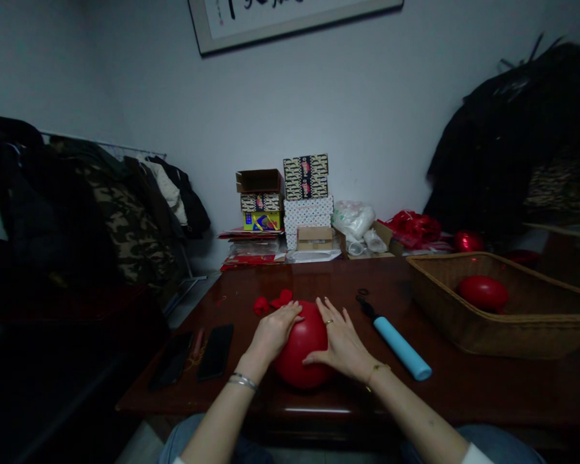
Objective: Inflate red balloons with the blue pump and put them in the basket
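Note:
A round, inflated red balloon (303, 354) sits at the front of the table between my two hands. My left hand (274, 332) curves over its upper left side, with the fingertips near the top. On the right side, my right hand (343, 341) presses against the balloon with fingers spread and the thumb across its front. Together the hands hold the balloon; its underside and any knot are hidden. Just beyond it lie small red pieces (283, 298) that look like uninflated balloons. A light blue hand pump (401, 348) with a black nozzle rests right of my right hand.
A wicker basket (444, 322) holding another red balloon (483, 293) stands at the right. Two dark phones, one nearer (215, 351), lie at the left. Stacked boxes (309, 216) and plastic bags (352, 219) line the back. Clothes hang on both sides.

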A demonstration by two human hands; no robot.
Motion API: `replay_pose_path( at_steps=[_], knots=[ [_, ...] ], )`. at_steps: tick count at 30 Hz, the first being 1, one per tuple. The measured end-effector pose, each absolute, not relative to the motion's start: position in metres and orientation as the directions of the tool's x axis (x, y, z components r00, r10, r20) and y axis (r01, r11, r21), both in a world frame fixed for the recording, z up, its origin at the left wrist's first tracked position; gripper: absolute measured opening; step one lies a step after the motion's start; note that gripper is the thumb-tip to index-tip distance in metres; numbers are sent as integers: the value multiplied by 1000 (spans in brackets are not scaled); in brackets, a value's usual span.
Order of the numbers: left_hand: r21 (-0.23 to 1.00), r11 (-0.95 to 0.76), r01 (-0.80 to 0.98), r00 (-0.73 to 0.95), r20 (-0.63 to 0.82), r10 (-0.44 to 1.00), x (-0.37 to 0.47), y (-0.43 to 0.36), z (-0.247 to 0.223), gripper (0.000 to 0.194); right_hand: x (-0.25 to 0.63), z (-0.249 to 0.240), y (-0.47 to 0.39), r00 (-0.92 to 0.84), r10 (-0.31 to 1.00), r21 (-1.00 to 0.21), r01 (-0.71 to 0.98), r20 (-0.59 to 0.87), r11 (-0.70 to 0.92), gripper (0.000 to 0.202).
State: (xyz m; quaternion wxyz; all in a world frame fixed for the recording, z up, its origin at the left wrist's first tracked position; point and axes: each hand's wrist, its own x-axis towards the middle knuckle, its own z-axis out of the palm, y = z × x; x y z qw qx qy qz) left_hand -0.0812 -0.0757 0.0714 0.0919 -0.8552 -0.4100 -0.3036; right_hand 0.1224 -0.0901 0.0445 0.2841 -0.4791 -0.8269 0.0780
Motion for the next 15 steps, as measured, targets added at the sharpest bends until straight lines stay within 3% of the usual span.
replay_pose_path(
  at_steps=[3, 5, 15],
  knots=[
    [97, -590, 802, 409, 629, 661, -93, -72, 81, 31, 141, 37, -81, -255, 853, -376, 813, 455, 444, 76],
    [103, -539, 836, 357, 645, 676, -99, -72, 86, 31, 153, 26, -75, -178, 864, -328, 873, 472, 360, 62],
    [101, -435, 895, 319, 535, 782, -100, -75, 68, 30, 169, -37, -68, -155, 913, -282, 920, 377, 273, 40]
  ],
)
